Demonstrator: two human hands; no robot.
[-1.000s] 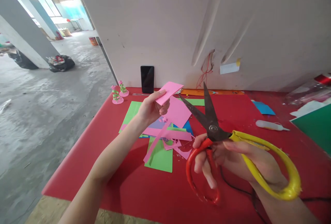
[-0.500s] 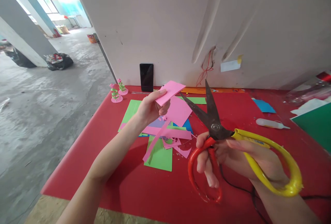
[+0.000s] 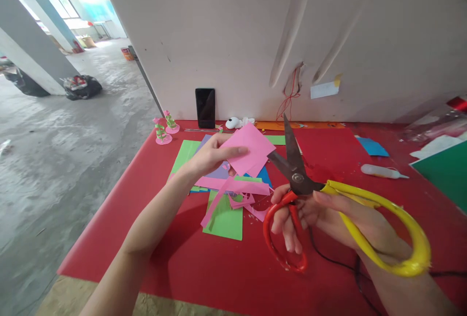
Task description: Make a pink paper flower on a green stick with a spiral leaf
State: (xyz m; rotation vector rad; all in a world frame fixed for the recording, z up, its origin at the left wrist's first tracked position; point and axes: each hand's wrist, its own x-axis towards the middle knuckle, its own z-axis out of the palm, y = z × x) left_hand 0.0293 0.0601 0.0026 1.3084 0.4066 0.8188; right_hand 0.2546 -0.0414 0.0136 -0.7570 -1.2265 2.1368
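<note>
Between thumb and fingers, my left hand (image 3: 219, 153) pinches a squarish piece of pink paper (image 3: 251, 148), tilted with one corner toward the scissors. My right hand (image 3: 302, 214) is wrapped round a pair of scissors (image 3: 297, 177) with one red and one yellow handle. Their dark blades are spread apart and point up and away, the left blade's tip close to the paper's right corner; whether it touches I cannot tell. Underneath lie pink paper strips (image 3: 241, 186), pink scraps and green paper sheets (image 3: 226, 221), with purple and blue paper partly covered.
A black phone (image 3: 206, 108) leans on the white panel, beside a white object (image 3: 237, 122). Two small pink-and-green paper models (image 3: 162, 133) stand at the table's left edge. A glue bottle (image 3: 383, 171), blue paper (image 3: 372, 147) and a black cable (image 3: 335, 262) lie on the right.
My left hand has turned the pink paper so its flat face shows, lowering it slightly. The scissors have shifted a little left, their left blade tip now nearer the paper's corner.
</note>
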